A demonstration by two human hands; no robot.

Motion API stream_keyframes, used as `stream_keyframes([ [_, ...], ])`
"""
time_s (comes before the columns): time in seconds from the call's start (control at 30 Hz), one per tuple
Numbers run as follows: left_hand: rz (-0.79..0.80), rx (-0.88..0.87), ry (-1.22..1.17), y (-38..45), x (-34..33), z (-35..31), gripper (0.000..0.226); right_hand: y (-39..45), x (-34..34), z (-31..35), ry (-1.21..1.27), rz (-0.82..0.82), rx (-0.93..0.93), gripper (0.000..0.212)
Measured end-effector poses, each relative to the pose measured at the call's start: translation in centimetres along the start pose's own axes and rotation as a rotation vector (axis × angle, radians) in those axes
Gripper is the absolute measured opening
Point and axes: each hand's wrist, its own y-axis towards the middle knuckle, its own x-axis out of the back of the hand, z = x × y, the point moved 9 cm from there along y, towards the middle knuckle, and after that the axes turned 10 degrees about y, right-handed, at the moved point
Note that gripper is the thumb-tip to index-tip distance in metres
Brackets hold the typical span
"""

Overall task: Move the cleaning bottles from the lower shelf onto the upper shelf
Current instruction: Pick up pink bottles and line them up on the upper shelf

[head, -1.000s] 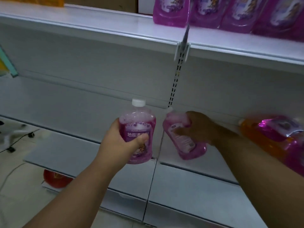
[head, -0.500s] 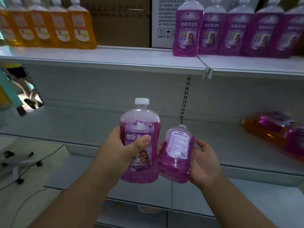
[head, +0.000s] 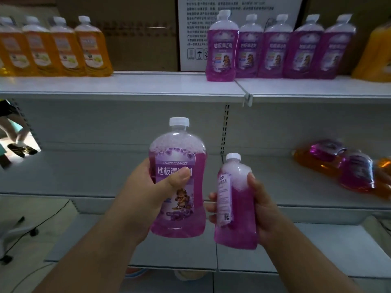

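Hands hold one purple bottle each, upright before the shelving: left hand (head: 146, 199) wraps the larger bottle (head: 178, 182), right hand (head: 259, 210) grips the smaller bottle (head: 234, 206), just beside it. Upper shelf (head: 148, 85) lies bare between the orange row (head: 57, 47) and purple row (head: 279, 47). More bottles (head: 342, 166) lie tipped on the lower shelf (head: 275, 176).

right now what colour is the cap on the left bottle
White, on the left bottle's cap; head view.
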Motion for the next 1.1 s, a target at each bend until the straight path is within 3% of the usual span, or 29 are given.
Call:
stream_keyframes([
  [0.17, 0.067, -0.143, -0.029, 2.6, -3.2, -5.4, 0.057, -4.1, -4.1, 9.5, -0.256, -0.082, 0.342, 0.107],
  [0.3, 0.136, -0.248, -0.058, 4.7, -5.9, -10.3, 0.053, -8.2, -8.7, 18.1, -0.412, -0.053, 0.591, 0.055],
  [0.4, 0.157, -0.313, -0.039, 6.2, -8.0, -13.8, 0.067, -10.0, -11.8, 22.6, -0.572, -0.052, 0.684, 0.037],
  [0.53, 0.174, -0.350, -0.033, 9.0, -10.8, -16.7, 0.074, -10.9, -13.7, 28.0, -0.702, -0.102, 0.840, 0.056],
  [0.73, 0.102, -0.388, 0.080, 15.3, -14.9, -18.9, 0.081, -10.0, -12.5, 35.6, -0.829, -0.205, 0.960, 0.058],
  [0.87, 0.064, -0.405, 0.167, 20.2, -17.5, -19.7, 0.073, -7.8, -10.4, 39.8, -0.916, -0.305, 0.944, 0.071],
  [1.1, -0.049, -0.341, 0.321, 28.1, -19.1, -18.0, 0.067, -1.9, -7.3, 44.0, -1.009, -0.358, 0.897, 0.063],
])
